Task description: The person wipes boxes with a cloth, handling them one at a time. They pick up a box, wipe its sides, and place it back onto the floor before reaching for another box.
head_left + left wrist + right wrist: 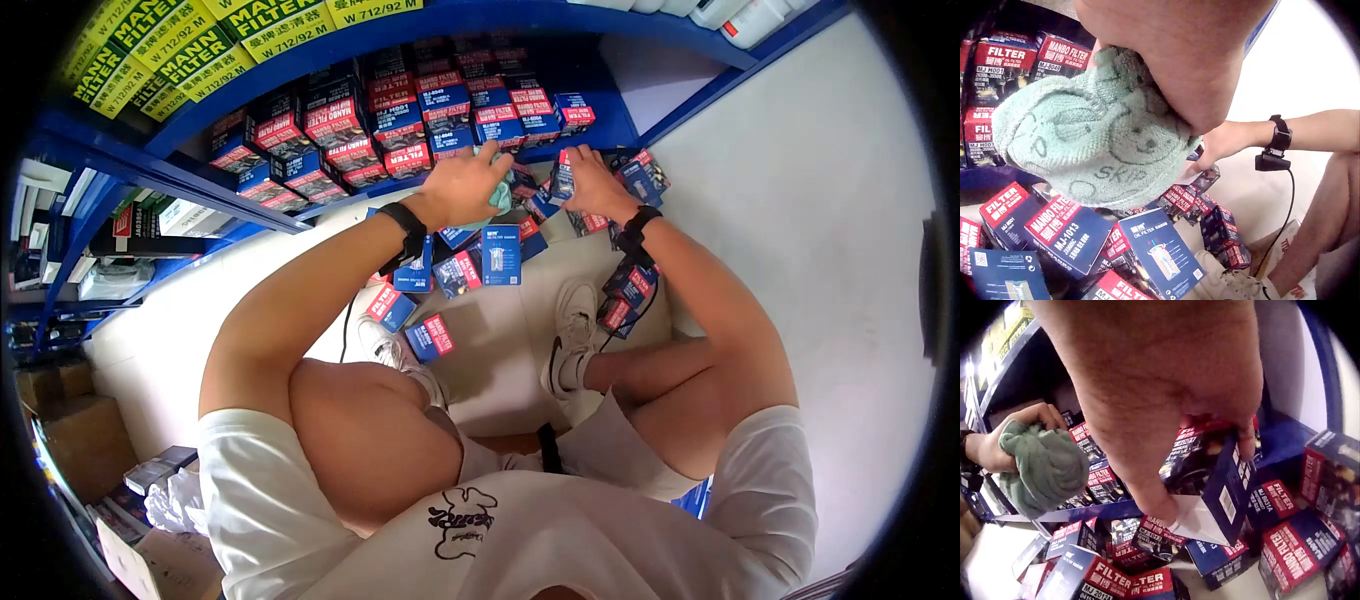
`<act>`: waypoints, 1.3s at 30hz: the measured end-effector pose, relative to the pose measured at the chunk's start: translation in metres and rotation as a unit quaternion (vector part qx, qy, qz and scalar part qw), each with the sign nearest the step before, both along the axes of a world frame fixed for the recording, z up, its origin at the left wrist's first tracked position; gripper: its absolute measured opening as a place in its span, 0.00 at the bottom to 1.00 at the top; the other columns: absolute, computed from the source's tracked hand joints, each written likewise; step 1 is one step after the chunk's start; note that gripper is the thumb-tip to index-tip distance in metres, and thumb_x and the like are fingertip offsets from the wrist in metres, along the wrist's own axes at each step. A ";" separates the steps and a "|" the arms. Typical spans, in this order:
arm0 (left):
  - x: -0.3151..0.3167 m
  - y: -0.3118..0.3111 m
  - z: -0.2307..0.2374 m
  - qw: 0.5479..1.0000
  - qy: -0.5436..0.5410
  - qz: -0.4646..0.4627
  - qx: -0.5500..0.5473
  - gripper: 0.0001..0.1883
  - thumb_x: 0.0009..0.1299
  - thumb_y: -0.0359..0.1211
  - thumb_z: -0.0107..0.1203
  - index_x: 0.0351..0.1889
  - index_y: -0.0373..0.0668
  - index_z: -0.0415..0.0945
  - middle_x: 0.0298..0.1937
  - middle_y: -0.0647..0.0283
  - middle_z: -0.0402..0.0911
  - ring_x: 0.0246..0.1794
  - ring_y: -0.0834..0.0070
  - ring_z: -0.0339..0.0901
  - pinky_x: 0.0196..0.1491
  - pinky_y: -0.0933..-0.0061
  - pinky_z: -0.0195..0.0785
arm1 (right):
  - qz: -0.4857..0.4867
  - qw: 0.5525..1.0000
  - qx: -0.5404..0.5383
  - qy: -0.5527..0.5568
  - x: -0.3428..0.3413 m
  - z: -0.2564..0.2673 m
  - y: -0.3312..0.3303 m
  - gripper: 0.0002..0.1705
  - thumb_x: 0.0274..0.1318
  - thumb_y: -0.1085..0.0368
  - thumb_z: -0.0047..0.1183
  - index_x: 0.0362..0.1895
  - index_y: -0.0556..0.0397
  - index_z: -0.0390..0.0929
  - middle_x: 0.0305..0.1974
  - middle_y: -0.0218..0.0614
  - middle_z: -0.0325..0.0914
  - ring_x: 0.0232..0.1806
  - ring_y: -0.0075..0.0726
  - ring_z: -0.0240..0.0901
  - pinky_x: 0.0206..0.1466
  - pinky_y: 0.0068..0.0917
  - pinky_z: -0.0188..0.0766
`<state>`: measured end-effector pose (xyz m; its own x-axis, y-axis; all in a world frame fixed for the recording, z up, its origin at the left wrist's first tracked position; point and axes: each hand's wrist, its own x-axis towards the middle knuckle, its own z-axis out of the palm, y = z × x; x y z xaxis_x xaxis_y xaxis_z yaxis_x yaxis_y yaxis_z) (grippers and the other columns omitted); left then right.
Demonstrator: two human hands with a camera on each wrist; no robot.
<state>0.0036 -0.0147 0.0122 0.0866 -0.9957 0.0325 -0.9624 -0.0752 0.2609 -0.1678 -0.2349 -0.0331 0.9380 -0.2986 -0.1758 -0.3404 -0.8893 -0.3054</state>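
Note:
My left hand (pixel 466 188) holds a crumpled green cloth (pixel 1104 134) with printed letters, close to the front of the shelf. In the right wrist view, the fingers of my right hand (pixel 1166 394) grip a filter box (pixel 1225 494) by its sides, above other boxes on the floor. The head view shows the right hand beside the cloth hand, at the shelf's lower edge. Blue and red filter boxes (pixel 1072 234) lie in a loose pile below both hands.
Stacked filter boxes (pixel 405 125) fill the low blue shelf (pixel 610 125), with yellow-green boxes (pixel 170 50) on the shelf above. More boxes (pixel 628 285) stand on the floor near the right shoe (pixel 575 330). Cardboard boxes (pixel 90 440) sit at the left.

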 end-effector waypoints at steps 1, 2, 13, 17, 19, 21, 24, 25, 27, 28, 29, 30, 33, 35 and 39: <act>-0.001 -0.001 0.002 1.000 -0.001 0.001 -0.003 0.34 0.56 0.39 0.69 0.59 0.41 0.66 0.55 0.50 0.70 0.50 0.47 0.78 0.45 0.49 0.78 | 0.001 1.000 -0.003 -0.001 0.000 0.005 -0.001 0.52 0.30 0.64 0.76 0.62 0.64 0.61 0.57 0.57 0.65 0.62 0.66 0.61 0.68 0.47 0.63; -0.002 -0.001 0.003 1.000 -0.003 -0.001 -0.001 0.34 0.56 0.39 0.69 0.58 0.41 0.66 0.56 0.50 0.69 0.50 0.47 0.78 0.45 0.49 0.78 | 0.028 0.999 0.011 -0.037 -0.002 0.009 -0.002 0.52 0.31 0.63 0.76 0.62 0.64 0.61 0.56 0.57 0.65 0.62 0.66 0.61 0.68 0.47 0.63; -0.011 -0.015 0.023 0.996 0.029 -0.047 -0.067 0.33 0.54 0.38 0.71 0.55 0.42 0.67 0.53 0.53 0.68 0.48 0.49 0.78 0.43 0.50 0.79 | 0.113 0.988 0.102 -0.039 0.000 0.090 0.023 0.54 0.39 0.60 0.74 0.69 0.59 0.58 0.62 0.55 0.66 0.68 0.59 0.61 0.71 0.42 0.61; -0.017 -0.018 0.026 0.991 0.051 -0.062 -0.104 0.32 0.54 0.38 0.70 0.55 0.42 0.67 0.52 0.54 0.68 0.47 0.49 0.78 0.43 0.50 0.78 | 0.089 0.986 0.133 -0.047 0.004 0.086 0.023 0.55 0.41 0.58 0.74 0.71 0.57 0.57 0.64 0.55 0.64 0.71 0.59 0.58 0.73 0.43 0.59; -0.020 -0.015 0.025 0.989 0.051 -0.047 -0.127 0.32 0.54 0.38 0.70 0.55 0.42 0.67 0.51 0.54 0.68 0.46 0.49 0.78 0.43 0.50 0.78 | 0.100 0.986 0.112 -0.072 0.006 0.079 0.021 0.55 0.42 0.57 0.73 0.72 0.55 0.56 0.67 0.56 0.62 0.73 0.60 0.56 0.74 0.44 0.58; -0.023 -0.013 0.026 0.989 0.058 -0.037 -0.128 0.32 0.53 0.37 0.70 0.55 0.42 0.67 0.51 0.54 0.68 0.46 0.49 0.77 0.43 0.50 0.77 | 0.102 0.985 0.116 -0.078 0.009 0.074 0.021 0.56 0.40 0.58 0.73 0.72 0.55 0.56 0.67 0.55 0.61 0.72 0.62 0.55 0.74 0.46 0.58; -0.026 -0.013 0.027 0.991 0.056 -0.029 -0.117 0.32 0.52 0.35 0.69 0.55 0.41 0.67 0.52 0.53 0.67 0.46 0.49 0.77 0.44 0.50 0.77 | 0.102 0.985 0.119 -0.072 0.013 0.070 0.024 0.60 0.36 0.55 0.75 0.71 0.62 0.55 0.64 0.58 0.63 0.71 0.64 0.56 0.73 0.47 0.58; -0.026 -0.012 0.027 0.992 0.051 -0.033 -0.106 0.33 0.52 0.34 0.69 0.55 0.41 0.67 0.52 0.53 0.67 0.47 0.49 0.76 0.44 0.51 0.77 | 0.109 0.985 0.111 -0.082 0.013 0.069 0.025 0.60 0.35 0.56 0.75 0.71 0.63 0.56 0.62 0.57 0.63 0.70 0.64 0.56 0.72 0.47 0.59; -0.027 -0.013 0.028 0.994 0.043 -0.039 -0.096 0.33 0.51 0.34 0.70 0.55 0.41 0.67 0.52 0.52 0.67 0.47 0.48 0.76 0.45 0.51 0.77 | 0.113 0.984 0.101 -0.094 0.014 0.069 0.025 0.60 0.34 0.56 0.75 0.70 0.63 0.56 0.61 0.57 0.64 0.69 0.63 0.57 0.72 0.47 0.60; -0.027 -0.012 0.029 0.993 0.042 -0.037 -0.105 0.33 0.51 0.33 0.70 0.55 0.41 0.66 0.53 0.52 0.67 0.47 0.48 0.76 0.45 0.51 0.77 | 0.115 0.981 0.110 -0.109 0.015 0.069 0.025 0.59 0.33 0.56 0.76 0.69 0.63 0.57 0.60 0.57 0.64 0.68 0.63 0.58 0.71 0.47 0.60; -0.027 -0.012 0.030 0.992 0.041 -0.034 -0.115 0.34 0.51 0.33 0.70 0.55 0.41 0.66 0.53 0.52 0.67 0.48 0.48 0.75 0.45 0.51 0.77 | 0.117 0.978 0.118 -0.124 0.016 0.069 0.025 0.59 0.32 0.56 0.76 0.68 0.63 0.58 0.59 0.57 0.64 0.66 0.62 0.58 0.70 0.46 0.60; -0.027 -0.012 0.030 0.992 0.040 -0.034 -0.115 0.34 0.51 0.33 0.70 0.55 0.41 0.66 0.53 0.52 0.67 0.48 0.48 0.75 0.45 0.51 0.77 | 0.117 0.978 0.118 -0.125 0.017 0.069 0.026 0.59 0.32 0.56 0.76 0.68 0.63 0.58 0.59 0.57 0.64 0.66 0.62 0.58 0.70 0.46 0.60; -0.023 -0.010 0.028 0.995 0.042 -0.019 -0.085 0.34 0.52 0.33 0.70 0.56 0.41 0.65 0.54 0.51 0.67 0.48 0.47 0.75 0.47 0.51 0.76 | 0.132 0.978 0.088 -0.133 0.023 0.069 0.030 0.57 0.31 0.56 0.76 0.65 0.64 0.60 0.58 0.56 0.64 0.64 0.61 0.59 0.70 0.46 0.60; -0.018 -0.009 0.027 0.996 0.054 0.005 -0.066 0.35 0.52 0.32 0.70 0.57 0.40 0.64 0.55 0.50 0.67 0.50 0.46 0.75 0.49 0.50 0.75 | 0.155 0.973 0.097 -0.140 0.027 0.070 0.035 0.54 0.31 0.56 0.76 0.62 0.64 0.61 0.57 0.55 0.64 0.63 0.60 0.59 0.69 0.45 0.60; -0.005 -0.008 0.018 0.994 0.062 0.039 -0.077 0.35 0.52 0.32 0.70 0.57 0.40 0.64 0.55 0.49 0.67 0.52 0.44 0.75 0.51 0.50 0.74 | 0.162 0.970 0.122 -0.137 0.030 0.070 0.041 0.53 0.32 0.55 0.76 0.61 0.64 0.62 0.56 0.54 0.65 0.62 0.60 0.59 0.68 0.46 0.61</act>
<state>-0.0011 -0.0231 0.0305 0.1761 -0.9698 0.1690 -0.9149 -0.0979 0.3916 -0.1381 -0.1938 0.0370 0.9971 0.0384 0.0651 0.0683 -0.8257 -0.5600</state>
